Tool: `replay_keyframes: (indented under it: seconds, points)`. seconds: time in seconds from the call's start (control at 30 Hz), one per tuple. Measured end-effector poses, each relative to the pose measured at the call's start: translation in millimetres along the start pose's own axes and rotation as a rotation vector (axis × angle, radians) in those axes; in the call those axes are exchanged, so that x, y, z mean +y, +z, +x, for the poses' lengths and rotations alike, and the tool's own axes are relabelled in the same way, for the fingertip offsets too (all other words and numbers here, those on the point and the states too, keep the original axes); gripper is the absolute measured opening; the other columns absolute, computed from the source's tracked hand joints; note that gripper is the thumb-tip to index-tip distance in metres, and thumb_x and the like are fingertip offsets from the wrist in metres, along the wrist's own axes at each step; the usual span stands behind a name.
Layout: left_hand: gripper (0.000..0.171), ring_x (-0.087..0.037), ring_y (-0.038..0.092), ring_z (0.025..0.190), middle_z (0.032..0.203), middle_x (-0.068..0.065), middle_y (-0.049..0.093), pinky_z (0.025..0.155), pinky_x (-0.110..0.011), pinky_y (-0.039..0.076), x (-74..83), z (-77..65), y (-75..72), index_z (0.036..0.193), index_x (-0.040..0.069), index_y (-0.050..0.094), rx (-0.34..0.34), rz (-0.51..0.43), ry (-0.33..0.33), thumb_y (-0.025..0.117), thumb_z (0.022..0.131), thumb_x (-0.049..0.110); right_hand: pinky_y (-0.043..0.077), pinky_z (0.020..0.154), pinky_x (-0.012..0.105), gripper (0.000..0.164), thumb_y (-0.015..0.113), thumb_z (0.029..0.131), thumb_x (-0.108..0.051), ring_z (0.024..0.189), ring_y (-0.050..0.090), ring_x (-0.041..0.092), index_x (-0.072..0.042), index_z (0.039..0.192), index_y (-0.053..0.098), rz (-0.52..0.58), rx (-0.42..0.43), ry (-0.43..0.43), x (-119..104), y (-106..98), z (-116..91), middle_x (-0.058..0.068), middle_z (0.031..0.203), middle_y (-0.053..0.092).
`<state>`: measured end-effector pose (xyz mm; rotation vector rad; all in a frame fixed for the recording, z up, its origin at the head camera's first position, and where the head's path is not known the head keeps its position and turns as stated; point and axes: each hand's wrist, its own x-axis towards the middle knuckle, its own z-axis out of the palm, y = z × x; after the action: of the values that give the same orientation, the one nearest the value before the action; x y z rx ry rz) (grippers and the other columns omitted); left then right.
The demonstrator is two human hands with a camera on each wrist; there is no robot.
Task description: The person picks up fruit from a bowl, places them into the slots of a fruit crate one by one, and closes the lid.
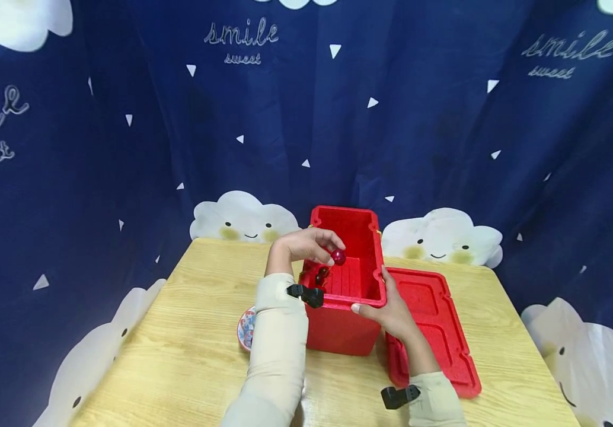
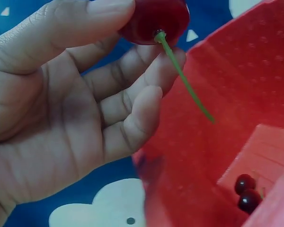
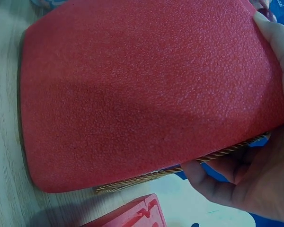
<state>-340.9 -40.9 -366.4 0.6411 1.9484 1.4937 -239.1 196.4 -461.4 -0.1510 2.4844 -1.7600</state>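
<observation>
One patterned dish (image 1: 245,328) sits on the tabletop (image 1: 178,332) left of the red box (image 1: 338,332), partly hidden by a sleeve (image 1: 280,344); over the box's opening the left hand (image 1: 309,246) pinches a dark red cherry (image 2: 161,21) between thumb and fingers, its green stem hanging free; light, even pressure should serve best, since smooth fruit would likely slip or bruise if squeezed; two more cherries (image 2: 249,199) lie on the box's floor toward its left side, so parting the fingers only well below the rim would keep the held one from bouncing or knocking them; at the box's near right corner the right hand (image 1: 394,308) grips the wall, fingers beside a twisted gold cord (image 3: 142,178); that hold should be firm without tugging; right of the box lies a red lid (image 1: 440,332).
</observation>
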Motion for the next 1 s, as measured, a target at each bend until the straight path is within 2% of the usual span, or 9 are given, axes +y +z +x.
replay_keyframes:
  seconds: [0.13,0.3,0.47,0.63,0.8,0.9,1.0]
  points:
    - [0.039,-0.023,0.059,0.083,0.097,-0.015,0.061,0.075,-0.038,0.051,-2.6,11.5,1.8,0.110,0.001,0.060,-0.028,-0.041,-0.052,0.069,0.073,-0.008,0.050,0.080,0.044,0.114,0.084,0.065,-0.024,0.122,0.038,0.036,-0.017,0.149,0.006,0.016,-0.012,0.005,0.7,-1.5,1.5,0.016,0.139,0.033]
    - [0.035,-0.019,0.057,0.073,0.088,-0.012,0.062,0.068,-0.031,0.049,-6.7,22.4,1.3,0.108,0.001,0.060,-0.054,-0.057,-0.122,0.063,0.076,-0.013,0.049,0.083,0.042,0.113,0.083,0.067,-0.029,0.120,0.040,0.032,-0.020,0.149,0.006,-0.012,0.000,-0.016,0.7,-2.2,2.3,0.015,0.140,0.032]
    - [0.039,-0.019,0.055,0.071,0.086,-0.011,0.061,0.068,-0.031,0.048,-6.7,27.8,-0.1,0.113,-0.001,0.058,-0.064,-0.054,-0.148,0.065,0.077,-0.011,0.048,0.083,0.042,0.112,0.082,0.067,-0.030,0.119,0.041,0.032,-0.022,0.149,0.006,-0.024,0.013,-0.036,2.9,-1.1,1.5,0.014,0.139,0.034]
    - [0.042,-0.021,0.051,0.068,0.083,-0.010,0.058,0.063,-0.029,0.048,-6.3,29.9,-1.1,0.115,-0.002,0.057,-0.053,-0.030,-0.162,0.066,0.075,-0.010,0.049,0.081,0.042,0.112,0.082,0.067,-0.031,0.119,0.041,0.032,-0.022,0.149,0.007,-0.022,0.007,-0.049,4.6,0.7,3.0,0.013,0.138,0.035]
    - [0.040,-0.019,0.053,0.070,0.088,-0.011,0.060,0.066,-0.029,0.049,-8.5,35.0,1.9,0.113,0.000,0.059,-0.070,-0.020,-0.160,0.067,0.075,-0.008,0.049,0.082,0.042,0.111,0.082,0.067,-0.030,0.118,0.042,0.032,-0.022,0.149,0.007,-0.023,0.014,-0.040,3.4,0.1,1.5,0.014,0.138,0.035]
    - [0.038,-0.019,0.056,0.074,0.095,-0.013,0.062,0.067,-0.030,0.048,-9.0,35.9,3.4,0.112,0.000,0.058,-0.048,-0.022,-0.151,0.066,0.075,-0.007,0.049,0.082,0.041,0.112,0.082,0.067,-0.031,0.118,0.043,0.032,-0.021,0.149,0.007,-0.029,0.013,-0.038,3.0,-0.4,0.5,0.013,0.138,0.035]
    - [0.036,-0.019,0.059,0.078,0.100,-0.013,0.062,0.067,-0.029,0.048,-8.4,33.9,4.8,0.111,0.001,0.058,-0.008,-0.024,-0.115,0.065,0.076,-0.006,0.049,0.082,0.041,0.112,0.082,0.067,-0.030,0.118,0.042,0.032,-0.020,0.149,0.006,-0.024,0.010,-0.036,2.1,-1.7,-0.5,0.013,0.138,0.034]
